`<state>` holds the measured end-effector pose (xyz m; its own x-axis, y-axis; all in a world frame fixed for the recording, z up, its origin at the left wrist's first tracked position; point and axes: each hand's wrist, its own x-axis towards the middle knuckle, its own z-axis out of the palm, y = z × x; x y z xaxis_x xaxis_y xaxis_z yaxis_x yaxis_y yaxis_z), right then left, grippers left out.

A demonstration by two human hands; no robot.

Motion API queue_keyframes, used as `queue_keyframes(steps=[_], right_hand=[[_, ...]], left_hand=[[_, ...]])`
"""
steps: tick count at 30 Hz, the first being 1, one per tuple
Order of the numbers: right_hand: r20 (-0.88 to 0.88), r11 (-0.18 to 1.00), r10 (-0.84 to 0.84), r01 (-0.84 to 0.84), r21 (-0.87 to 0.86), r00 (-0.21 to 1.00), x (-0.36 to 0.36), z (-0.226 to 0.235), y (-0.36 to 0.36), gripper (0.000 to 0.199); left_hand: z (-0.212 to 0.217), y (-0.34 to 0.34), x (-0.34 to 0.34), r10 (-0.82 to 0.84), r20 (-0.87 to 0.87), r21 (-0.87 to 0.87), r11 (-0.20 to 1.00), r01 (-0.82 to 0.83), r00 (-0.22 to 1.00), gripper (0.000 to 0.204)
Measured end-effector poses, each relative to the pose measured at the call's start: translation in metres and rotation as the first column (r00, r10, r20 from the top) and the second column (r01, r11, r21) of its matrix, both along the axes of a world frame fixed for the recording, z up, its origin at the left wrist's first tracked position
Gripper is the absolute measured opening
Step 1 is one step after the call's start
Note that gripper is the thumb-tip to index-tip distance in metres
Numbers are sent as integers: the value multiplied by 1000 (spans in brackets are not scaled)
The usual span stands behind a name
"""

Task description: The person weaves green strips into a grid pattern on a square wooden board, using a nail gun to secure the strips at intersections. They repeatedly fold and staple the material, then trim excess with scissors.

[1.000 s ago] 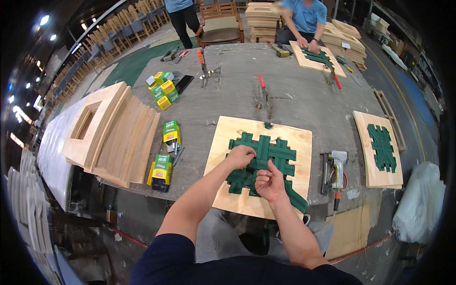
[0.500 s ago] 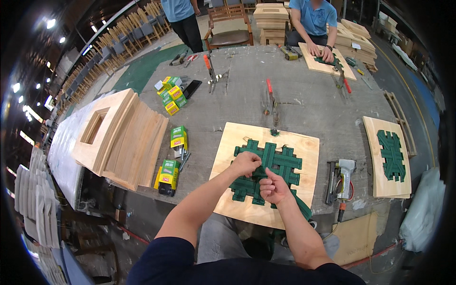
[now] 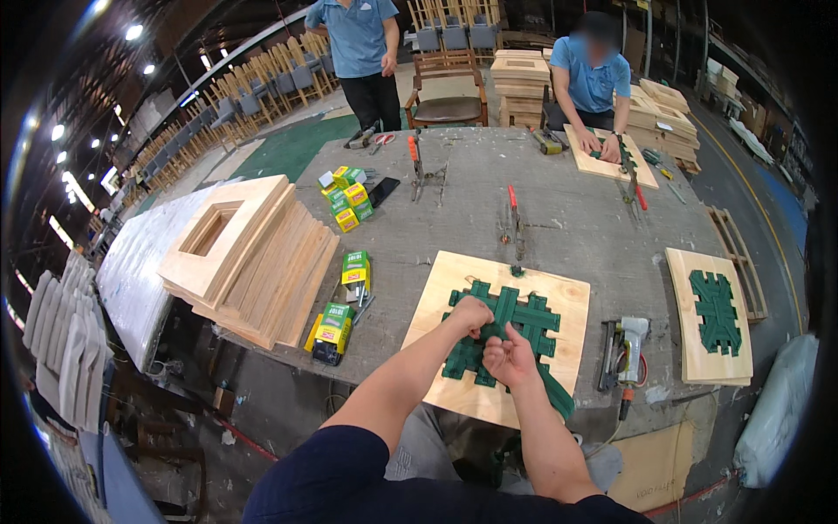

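Note:
A light plywood panel (image 3: 426, 348) lies at the table edge before me, with green webbing straps (image 3: 532, 319) crossing over one another on it. Above the middle of the weave, my left hand (image 3: 470, 316) is closed on a green strap. Just to its right and nearer to me, my right hand (image 3: 510, 356) has curled fingers and thumb on the same strap; the hands partly hide the gripped piece. A bundle of loose green strap (image 3: 557, 397) runs down over the panel's near right corner, beside my right forearm.
Right of the panel lies a pneumatic stapler (image 3: 627, 349), then a finished-looking webbed panel (image 3: 716, 313). Stacked wooden frames (image 3: 262, 271) and staple boxes (image 3: 333, 327) stand left. A red-handled clamp (image 3: 513, 218) is beyond the panel. A co-worker (image 3: 592, 87) works at the far right.
The view has shifted, so the table sits lower and further right. My left hand has turned into a tighter fist over the strap. The standing person's arm is now bent upward.

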<state>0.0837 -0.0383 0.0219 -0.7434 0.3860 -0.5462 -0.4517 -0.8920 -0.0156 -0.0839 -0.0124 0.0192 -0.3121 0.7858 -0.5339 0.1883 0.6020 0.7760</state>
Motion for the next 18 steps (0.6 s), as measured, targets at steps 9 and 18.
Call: queue_keyframes(steps=[9, 18], right_hand=[[495, 487, -568, -217, 846, 658, 113, 17, -66, 20], [689, 309, -723, -870, 385, 49, 215, -7, -86, 39]], left_hand=[[8, -6, 3, -162, -200, -40, 987, 157, 966, 10], [65, 32, -11, -252, -767, -75, 949, 307, 590, 26]])
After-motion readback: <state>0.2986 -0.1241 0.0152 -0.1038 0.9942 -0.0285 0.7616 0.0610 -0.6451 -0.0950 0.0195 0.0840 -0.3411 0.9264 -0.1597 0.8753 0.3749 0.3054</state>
